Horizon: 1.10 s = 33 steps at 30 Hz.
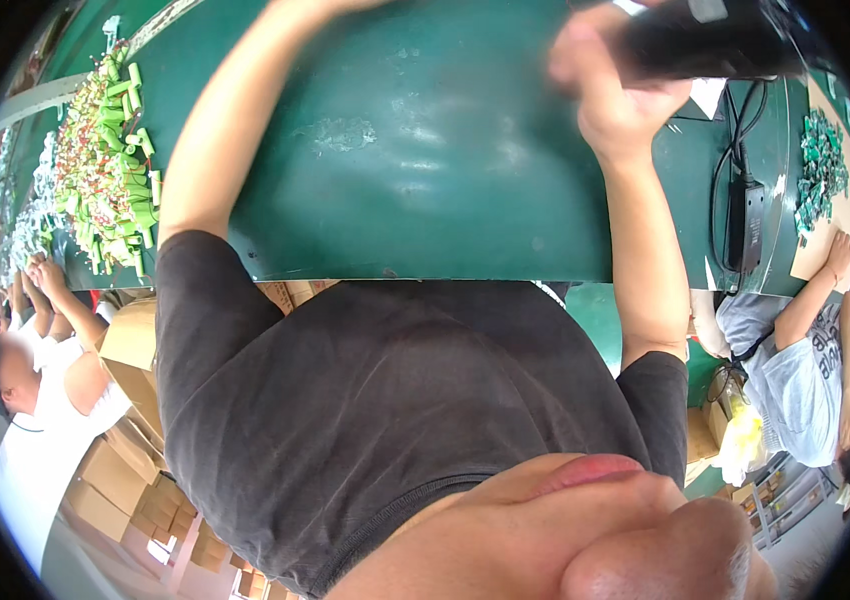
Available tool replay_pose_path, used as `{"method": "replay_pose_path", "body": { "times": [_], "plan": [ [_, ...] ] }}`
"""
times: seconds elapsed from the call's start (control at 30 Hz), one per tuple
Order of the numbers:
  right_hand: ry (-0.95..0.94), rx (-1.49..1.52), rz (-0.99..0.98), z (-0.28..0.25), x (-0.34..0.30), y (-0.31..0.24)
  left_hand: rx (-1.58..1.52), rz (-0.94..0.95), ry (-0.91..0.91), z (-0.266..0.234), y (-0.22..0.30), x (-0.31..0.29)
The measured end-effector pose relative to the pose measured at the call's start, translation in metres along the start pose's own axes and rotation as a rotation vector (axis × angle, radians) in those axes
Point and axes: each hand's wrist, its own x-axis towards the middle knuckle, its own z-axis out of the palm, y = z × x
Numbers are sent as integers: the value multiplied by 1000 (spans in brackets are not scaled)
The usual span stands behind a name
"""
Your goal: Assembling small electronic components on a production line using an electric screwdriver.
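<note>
Open room lies between the forearms (220,140), behind the front edge of the scuffed green tabletop (435,225); green cylindrical cells (105,165) heap upper left. The blurred right hand (625,105) meets a black object (710,45) upper right, grasp uncertain; the left hand (357,4), cut off top centre, cannot be read

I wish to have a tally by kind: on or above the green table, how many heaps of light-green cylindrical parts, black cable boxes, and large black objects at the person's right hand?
Heap of light-green cylindrical parts (single parts not countable): 1
Black cable box: 1
Large black object at the right hand: 1
Total: 3
</note>
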Motion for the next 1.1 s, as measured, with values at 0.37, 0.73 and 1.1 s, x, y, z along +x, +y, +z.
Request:
{"method": "replay_pose_path", "body": {
  "times": [0.37, 0.73, 1.1],
  "plan": [
    [-9, -7, 30, -4, 1, -1, 344, -146, 15, 27, -104, 83],
    [-7, 168, -133, -29, 31, -44, 168, 25, 12, 31, 1, 33],
    [133, -212, -270, -91, 68, -63, 3, 334, -125, 82, 80, -62]
  ]
}}
